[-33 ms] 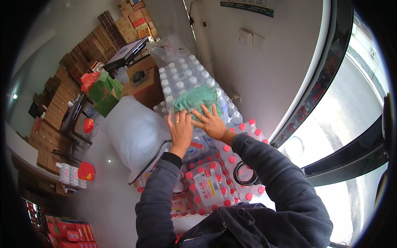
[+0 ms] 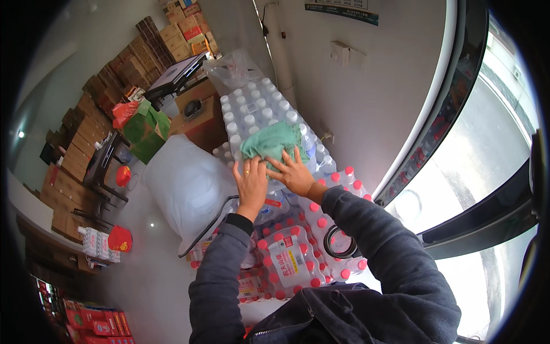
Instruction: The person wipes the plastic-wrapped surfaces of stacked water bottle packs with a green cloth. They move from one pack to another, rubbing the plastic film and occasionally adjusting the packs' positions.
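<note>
Head view: green cloth (image 2: 274, 143) sits bunched on top of the shrink-wrapped pack of white-capped bottles (image 2: 252, 112), stacked by the wall. Left hand (image 2: 251, 182) lies flat, fingers together, on the pack's near edge, touching the cloth's hem. Right hand (image 2: 293, 172) has fingers spread, tips pressing into the cloth; neither hand is pinching anything. To wipe well: keep the left bracing the pack, flatten the cloth under the right palm, sweep across the caps. Red-capped bottle packs (image 2: 286, 258) sit below; a white sack (image 2: 189, 183) lies just beside them.
</note>
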Tool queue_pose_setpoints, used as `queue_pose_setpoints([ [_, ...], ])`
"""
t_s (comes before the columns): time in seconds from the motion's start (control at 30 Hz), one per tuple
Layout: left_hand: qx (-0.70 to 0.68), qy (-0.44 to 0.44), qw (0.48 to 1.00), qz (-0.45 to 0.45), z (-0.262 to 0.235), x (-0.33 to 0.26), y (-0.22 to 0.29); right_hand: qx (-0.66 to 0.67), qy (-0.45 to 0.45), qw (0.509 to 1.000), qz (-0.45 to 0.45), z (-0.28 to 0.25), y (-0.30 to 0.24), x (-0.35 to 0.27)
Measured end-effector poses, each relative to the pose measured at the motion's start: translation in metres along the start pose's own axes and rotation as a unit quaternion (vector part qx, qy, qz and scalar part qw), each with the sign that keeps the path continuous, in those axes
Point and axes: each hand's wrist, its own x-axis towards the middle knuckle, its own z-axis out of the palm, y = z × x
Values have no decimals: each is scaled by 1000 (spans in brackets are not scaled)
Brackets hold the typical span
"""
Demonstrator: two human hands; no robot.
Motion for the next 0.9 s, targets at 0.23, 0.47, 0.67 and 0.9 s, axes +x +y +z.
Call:
queue_pose_setpoints([
  [0.23, 41, 25, 999, -1, 27, -25, 8, -12, 4, 999, -42, 12, 6, -15],
  [0.47, 35, 15, 999, -1, 41, -38, 17, -23, -13, 996, -87, 21, 15, -32],
  [0.67, 27, -23, 999, 7, 55, -57, 36, -40, -65, 987, -138, 29, 26, -53],
  [0.9, -33, -75, 996, -21, 73, -71, 52, -11, -98, 986, -131, 35, 26, -64],
])
